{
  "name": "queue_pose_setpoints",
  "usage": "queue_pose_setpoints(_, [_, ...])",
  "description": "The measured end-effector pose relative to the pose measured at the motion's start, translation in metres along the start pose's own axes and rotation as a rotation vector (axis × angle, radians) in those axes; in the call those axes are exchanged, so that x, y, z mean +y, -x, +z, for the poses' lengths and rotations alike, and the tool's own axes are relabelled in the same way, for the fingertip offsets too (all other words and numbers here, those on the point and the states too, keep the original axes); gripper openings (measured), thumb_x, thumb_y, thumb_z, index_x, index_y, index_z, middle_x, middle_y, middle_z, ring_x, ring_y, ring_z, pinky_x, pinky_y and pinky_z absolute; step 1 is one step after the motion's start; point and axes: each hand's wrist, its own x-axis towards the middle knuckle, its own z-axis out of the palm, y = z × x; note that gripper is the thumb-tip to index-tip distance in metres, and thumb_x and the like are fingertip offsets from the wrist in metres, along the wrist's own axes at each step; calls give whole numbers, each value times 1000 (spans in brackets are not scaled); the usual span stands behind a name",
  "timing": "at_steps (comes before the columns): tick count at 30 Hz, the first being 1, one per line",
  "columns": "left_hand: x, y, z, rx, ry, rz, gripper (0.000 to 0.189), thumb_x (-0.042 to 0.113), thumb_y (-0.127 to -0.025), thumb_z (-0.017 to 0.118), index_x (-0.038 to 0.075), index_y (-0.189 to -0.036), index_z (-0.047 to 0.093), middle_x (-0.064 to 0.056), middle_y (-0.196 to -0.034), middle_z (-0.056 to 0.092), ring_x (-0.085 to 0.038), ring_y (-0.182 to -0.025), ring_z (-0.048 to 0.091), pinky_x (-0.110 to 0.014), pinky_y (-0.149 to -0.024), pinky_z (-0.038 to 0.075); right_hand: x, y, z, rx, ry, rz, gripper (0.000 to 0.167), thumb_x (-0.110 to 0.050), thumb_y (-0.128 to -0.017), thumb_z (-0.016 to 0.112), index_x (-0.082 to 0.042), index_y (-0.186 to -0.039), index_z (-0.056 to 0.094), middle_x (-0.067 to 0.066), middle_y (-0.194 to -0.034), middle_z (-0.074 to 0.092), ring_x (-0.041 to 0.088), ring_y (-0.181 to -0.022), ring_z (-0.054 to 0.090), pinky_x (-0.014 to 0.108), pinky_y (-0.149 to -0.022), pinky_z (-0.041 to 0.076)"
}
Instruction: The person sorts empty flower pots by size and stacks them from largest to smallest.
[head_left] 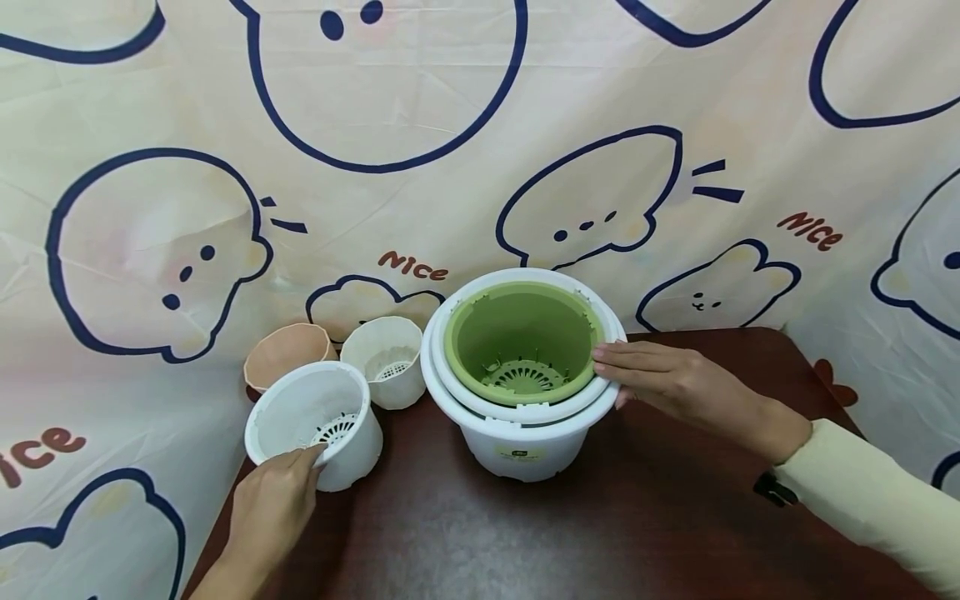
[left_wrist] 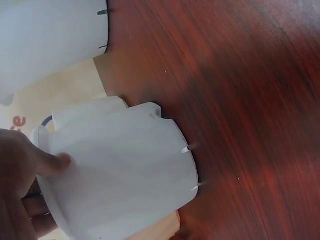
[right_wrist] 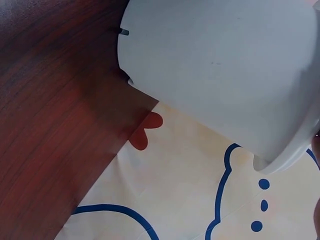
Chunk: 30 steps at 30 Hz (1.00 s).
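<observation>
My left hand point(head_left: 273, 500) pinches the near rim of a white plastic flowerpot point(head_left: 367, 437), its thumb on the outside wall in the left wrist view. This pot has a slotted bottom and stands at the table's left side. Right of it is a nested stack: a green flowerpot point(head_left: 525, 333) inside white ones, with the large outer white flowerpot point(head_left: 517, 454) carrying a small label. My right hand point(head_left: 667, 379) holds the stack's right rim, fingers laid over the top and thumb below the edge. In the right wrist view only a sliver of that hand shows.
Behind the left pot stand a peach-coloured pot point(head_left: 288, 354) and a small cream pot point(head_left: 390, 367) with a perforated bottom. The dark wood table point(head_left: 600, 533) meets a cartoon-printed cloth point(head_left: 420, 217) along its back and sides.
</observation>
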Motion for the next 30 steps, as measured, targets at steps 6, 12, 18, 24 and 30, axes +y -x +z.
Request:
queue_pose_setpoints(6, [-1, 1, 2, 4, -7, 5, 28, -8, -66, 83, -3, -92, 75, -15, -80, 76, -31, -67, 72, -45, -51, 56, -1, 0, 1, 19, -43, 21, 48, -42, -104, 48, -12, -136, 68, 4, -138, 68, 20, -128, 65, 13, -114, 38])
queue_pose_setpoints(12, [-2, 3, 3, 18, -15, 10, 28, -9, -64, 82, -2, -91, 75, -15, -78, 76, -31, -65, 71, -44, -48, 55, -2, -1, 4, 70, -75, 15, 46, -40, -103, 52, -10, -132, 70, 6, -135, 70, 17, -131, 63, 13, -113, 39])
queue_pose_setpoints(18, [-7, 4, 1, 73, -24, 1, 26, -8, -65, 81, -1, -88, 74, -15, -73, 73, -32, -57, 68, -45, -42, 52, -1, -2, 4, 81, -98, 21, 45, -40, -102, 52, -11, -132, 70, 5, -134, 70, 16, -131, 63, 13, -112, 40])
queue_pose_setpoints(24, [-14, 4, -4, 205, -48, 24, 18, -4, -69, 74, 1, -86, 73, -15, -71, 73, -34, -55, 67, -47, -41, 49, -1, -1, 3, 60, -110, 41, 46, -40, -102, 53, -11, -133, 70, 5, -134, 70, 16, -132, 62, 13, -113, 39])
queue_pose_setpoints(30, [-17, 3, -12, 233, -60, -1, 17, -6, -71, 73, 0, -87, 74, -17, -72, 73, -35, -56, 67, -49, -43, 50, 0, 0, 4, 63, -108, 37, 46, -40, -101, 54, -11, -134, 69, 5, -134, 70, 21, -128, 65, 14, -114, 40])
